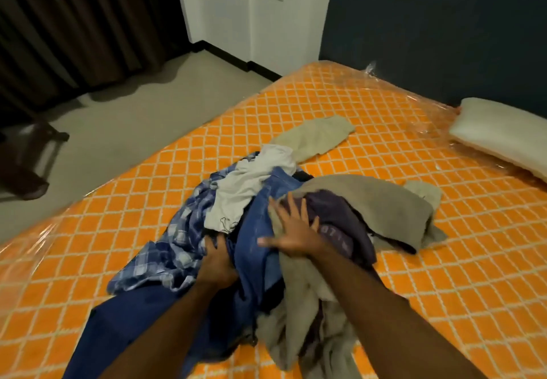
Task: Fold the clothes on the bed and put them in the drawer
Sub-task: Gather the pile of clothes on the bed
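A heap of unfolded clothes lies on the orange patterned bed (384, 106): a blue checked shirt (177, 242), a light grey garment (245, 189), blue denim (257, 248), a dark purple garment (340, 219), a grey-brown cloth (379, 201) and a beige piece (316, 136) farther back. My left hand (217, 263) is buried in the pile and grips the blue fabric. My right hand (293, 230) lies on top of the heap with its fingers spread. No drawer is in view.
A white pillow (503, 136) rests at the bed's right side against a dark headboard (444, 23). The mattress is wrapped in clear plastic. Left of the bed is grey floor (133, 106), a dark curtain (74, 23) and a dark furniture piece (29, 159).
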`<move>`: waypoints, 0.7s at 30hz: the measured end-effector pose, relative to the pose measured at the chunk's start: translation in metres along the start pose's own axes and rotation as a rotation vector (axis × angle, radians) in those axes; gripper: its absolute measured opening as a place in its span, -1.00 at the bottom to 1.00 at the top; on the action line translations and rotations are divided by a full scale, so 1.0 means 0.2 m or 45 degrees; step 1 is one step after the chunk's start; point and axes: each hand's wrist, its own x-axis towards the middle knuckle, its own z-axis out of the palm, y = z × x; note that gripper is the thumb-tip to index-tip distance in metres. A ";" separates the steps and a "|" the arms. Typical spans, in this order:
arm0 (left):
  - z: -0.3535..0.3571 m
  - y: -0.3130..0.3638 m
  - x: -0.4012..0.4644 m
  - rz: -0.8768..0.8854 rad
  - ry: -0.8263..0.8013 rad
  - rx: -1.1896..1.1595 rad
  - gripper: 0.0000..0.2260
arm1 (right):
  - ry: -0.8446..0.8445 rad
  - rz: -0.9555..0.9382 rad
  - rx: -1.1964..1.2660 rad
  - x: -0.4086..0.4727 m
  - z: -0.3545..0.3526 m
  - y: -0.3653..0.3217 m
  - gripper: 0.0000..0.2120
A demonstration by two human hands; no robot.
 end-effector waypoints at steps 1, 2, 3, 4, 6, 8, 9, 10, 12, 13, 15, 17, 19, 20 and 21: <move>0.01 0.00 0.01 0.047 -0.030 0.032 -0.16 | -0.017 0.040 -0.192 0.01 0.09 0.04 0.08; 0.02 0.01 0.02 0.092 -0.027 0.089 -0.23 | -0.001 0.054 -0.287 0.01 0.17 0.07 0.09; 0.03 0.01 0.03 0.125 -0.024 0.147 -0.28 | 0.028 0.061 -0.338 0.03 0.23 0.09 0.08; 0.03 -0.05 0.09 0.160 -0.037 0.212 -0.29 | 0.054 0.090 -0.366 0.10 0.32 0.09 0.07; 0.05 -0.09 0.16 0.244 -0.079 0.402 -0.23 | 0.111 0.152 -0.413 0.16 0.38 0.10 0.05; 0.06 -0.10 0.21 0.313 -0.128 0.579 -0.32 | 0.119 0.201 -0.449 0.19 0.40 0.12 0.04; 0.06 -0.11 0.22 0.348 -0.112 0.634 -0.38 | 0.132 0.212 -0.462 0.21 0.40 0.13 0.04; 0.05 -0.11 0.21 0.367 -0.102 0.659 -0.42 | 0.148 0.217 -0.465 0.21 0.41 0.14 0.04; 0.04 -0.08 0.19 0.368 -0.105 0.651 -0.42 | 0.160 0.224 -0.441 0.21 0.41 0.15 0.04; 0.04 -0.09 0.20 0.355 -0.104 0.611 -0.40 | 0.161 0.229 -0.439 0.21 0.41 0.15 0.04; 0.03 -0.10 0.17 0.325 -0.093 0.477 -0.27 | 0.156 0.233 -0.436 0.23 0.41 0.14 0.04; 0.02 -0.12 0.18 0.310 -0.072 0.283 -0.24 | 0.162 0.249 -0.409 0.26 0.41 0.14 0.03; 0.02 -0.17 0.16 0.287 -0.002 0.042 -0.30 | 0.157 0.241 -0.435 0.30 0.42 0.14 0.02; 0.01 -0.21 0.16 0.310 0.043 -0.065 -0.30 | 0.154 0.236 -0.453 0.32 0.42 0.13 0.01; 0.00 -0.23 0.16 0.344 0.089 -0.145 -0.33 | 0.175 0.225 -0.451 0.35 0.41 0.13 0.01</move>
